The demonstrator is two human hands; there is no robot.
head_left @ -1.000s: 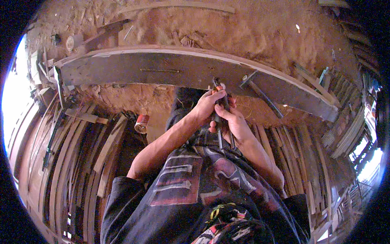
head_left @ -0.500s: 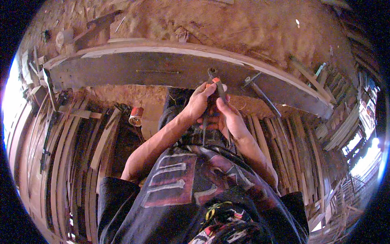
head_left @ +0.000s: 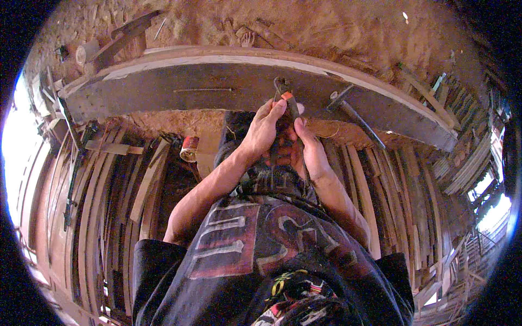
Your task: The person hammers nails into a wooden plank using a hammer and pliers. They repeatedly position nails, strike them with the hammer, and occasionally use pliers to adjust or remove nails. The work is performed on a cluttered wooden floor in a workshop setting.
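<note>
Here, the right hand [head_left: 311, 149] grasps a plier-like tool [head_left: 293, 106], its thumb laid along the dark handle and the other fingers curled in the shadow beneath. The tool slants away from that palm, its orange band and dark metal head sticking out past the fingers, over the near side of a broad wooden beam [head_left: 136, 91]. The left hand [head_left: 263, 129] is right beside it, thumb and forefinger drawn together close to the orange band; whether they pinch the tool itself or something thin next to it, I cannot tell. Ahead and to the left of the left hand, a thin rod [head_left: 204, 89] lies lengthwise on the beam. To the right of the right hand is a hammer [head_left: 356, 120] (its head on the beam, its handle reaching past the near edge). A red tin [head_left: 189, 149] sits to the left of the left hand, beyond the forearm. Long boards [head_left: 103, 201] lie on the left forearm's outer side, and more timber strips [head_left: 399, 201] lie outward of the right one. Past both hands, beyond the beam, spreads brown earthen ground [head_left: 348, 35].
</note>
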